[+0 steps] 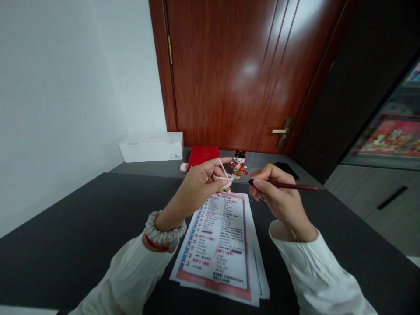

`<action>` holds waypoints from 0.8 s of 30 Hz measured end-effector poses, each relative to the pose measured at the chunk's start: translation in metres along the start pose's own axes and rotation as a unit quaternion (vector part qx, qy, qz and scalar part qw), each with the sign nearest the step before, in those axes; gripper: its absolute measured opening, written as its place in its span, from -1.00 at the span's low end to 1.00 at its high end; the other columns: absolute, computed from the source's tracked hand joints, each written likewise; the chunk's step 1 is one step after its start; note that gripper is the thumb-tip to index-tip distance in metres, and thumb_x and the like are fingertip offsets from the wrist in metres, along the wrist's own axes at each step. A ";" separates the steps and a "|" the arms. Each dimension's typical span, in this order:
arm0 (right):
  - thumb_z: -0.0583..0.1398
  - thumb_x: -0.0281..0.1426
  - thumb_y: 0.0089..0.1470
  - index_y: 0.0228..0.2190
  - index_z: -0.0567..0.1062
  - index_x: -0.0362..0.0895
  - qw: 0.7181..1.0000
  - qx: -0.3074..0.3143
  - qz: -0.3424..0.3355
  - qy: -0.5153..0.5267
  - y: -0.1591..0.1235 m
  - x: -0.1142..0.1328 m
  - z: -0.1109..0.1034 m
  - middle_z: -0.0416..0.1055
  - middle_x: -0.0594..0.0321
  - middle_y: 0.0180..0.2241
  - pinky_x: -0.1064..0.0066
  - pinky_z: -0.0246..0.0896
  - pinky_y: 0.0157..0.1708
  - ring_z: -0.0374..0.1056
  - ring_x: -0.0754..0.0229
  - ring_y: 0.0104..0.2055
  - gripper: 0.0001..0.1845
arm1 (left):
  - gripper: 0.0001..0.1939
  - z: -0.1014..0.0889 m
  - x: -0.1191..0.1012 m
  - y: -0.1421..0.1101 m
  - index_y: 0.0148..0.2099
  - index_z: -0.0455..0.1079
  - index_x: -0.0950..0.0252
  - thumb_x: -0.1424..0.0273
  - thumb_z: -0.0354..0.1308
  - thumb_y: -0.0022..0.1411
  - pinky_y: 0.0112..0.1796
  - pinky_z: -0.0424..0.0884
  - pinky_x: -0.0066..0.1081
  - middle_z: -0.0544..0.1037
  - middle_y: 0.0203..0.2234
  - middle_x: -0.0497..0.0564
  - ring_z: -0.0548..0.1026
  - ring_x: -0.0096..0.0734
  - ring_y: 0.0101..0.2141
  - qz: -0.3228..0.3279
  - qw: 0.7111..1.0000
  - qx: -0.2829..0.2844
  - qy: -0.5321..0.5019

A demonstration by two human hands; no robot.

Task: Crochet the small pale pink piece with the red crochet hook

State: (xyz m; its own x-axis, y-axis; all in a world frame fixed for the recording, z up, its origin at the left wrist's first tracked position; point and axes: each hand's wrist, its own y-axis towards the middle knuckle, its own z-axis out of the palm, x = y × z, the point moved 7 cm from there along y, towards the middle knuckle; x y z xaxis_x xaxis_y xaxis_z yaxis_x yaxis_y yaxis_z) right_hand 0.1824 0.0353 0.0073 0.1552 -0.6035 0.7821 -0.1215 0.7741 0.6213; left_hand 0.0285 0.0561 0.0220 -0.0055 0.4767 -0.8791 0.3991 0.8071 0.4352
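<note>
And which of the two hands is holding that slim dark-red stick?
The right hand holds the dark-red stick; the left hand instead has white yarn over its index finger.

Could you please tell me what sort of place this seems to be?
Probably a room in a home, with a dark tabletop set before a reddish-brown wooden door; a small black-haired doll in red and a glass-fronted dark cabinet also suggest that.

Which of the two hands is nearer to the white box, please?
Left. The left hand is in front of the white box, to its right; the right hand is much farther to the right.
</note>
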 end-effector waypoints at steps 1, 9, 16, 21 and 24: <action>0.23 -0.41 0.07 -0.51 0.35 -0.12 0.999 0.002 0.015 0.034 0.002 -0.005 0.002 0.37 0.39 -0.63 0.50 0.07 -0.63 0.21 0.34 -0.63 -0.83 | -0.73 0.001 0.001 -0.001 -0.10 0.44 0.33 0.50 0.21 0.10 -0.19 0.35 -0.38 0.48 -0.48 -0.07 0.48 -0.39 -0.28 -0.006 1.000 0.005 -0.016; 0.13 -0.52 0.16 -0.32 0.38 -0.09 0.940 -0.015 -0.205 -0.272 -0.008 0.019 0.029 0.40 0.26 -0.42 0.35 0.25 -0.39 0.32 0.24 -0.39 -0.91 | -0.48 0.015 0.004 0.007 0.12 0.32 0.34 0.50 0.24 0.09 -0.36 0.26 -0.48 0.43 -0.52 -0.14 0.37 -0.57 -0.47 -0.059 0.980 -0.013 -0.190; 0.15 -0.63 0.11 -0.17 0.36 -0.09 0.853 0.010 -0.367 -0.370 -0.022 0.024 0.038 0.43 0.18 -0.36 0.32 0.25 -0.41 0.30 0.18 -0.36 -0.73 | -0.50 0.018 0.006 0.005 0.07 0.34 0.39 0.53 0.26 0.04 -0.35 0.26 -0.51 0.42 -0.51 -0.13 0.37 -0.58 -0.45 -0.111 0.956 0.006 -0.273; 0.18 -0.48 0.16 -0.29 0.42 -0.07 0.966 0.026 -0.188 -0.176 -0.008 0.014 0.012 0.47 0.24 -0.36 0.30 0.34 -0.35 0.41 0.20 -0.32 -0.93 | -0.46 0.007 0.021 0.004 0.09 0.33 0.38 0.53 0.27 0.01 -0.31 0.32 -0.44 0.50 -0.34 0.00 0.46 -0.48 -0.38 -0.129 0.952 0.032 -0.275; 0.21 -0.45 0.13 -0.32 0.45 -0.08 0.984 0.037 -0.129 -0.119 -0.008 0.013 0.002 0.48 0.24 -0.36 0.33 0.32 -0.40 0.41 0.22 -0.36 -0.96 | -0.46 0.003 0.026 0.004 0.09 0.35 0.38 0.52 0.27 0.01 -0.32 0.32 -0.45 0.52 -0.31 0.03 0.47 -0.45 -0.37 -0.131 0.957 0.052 -0.255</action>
State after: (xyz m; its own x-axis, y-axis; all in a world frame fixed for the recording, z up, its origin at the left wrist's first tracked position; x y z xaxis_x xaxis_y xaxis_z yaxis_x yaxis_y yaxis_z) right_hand 0.1832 0.0211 0.0130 -0.0427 -0.8125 0.5814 -0.1816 0.5786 0.7952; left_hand 0.0330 0.0705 -0.0003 0.3197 0.0104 -0.9475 0.5340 0.8240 0.1892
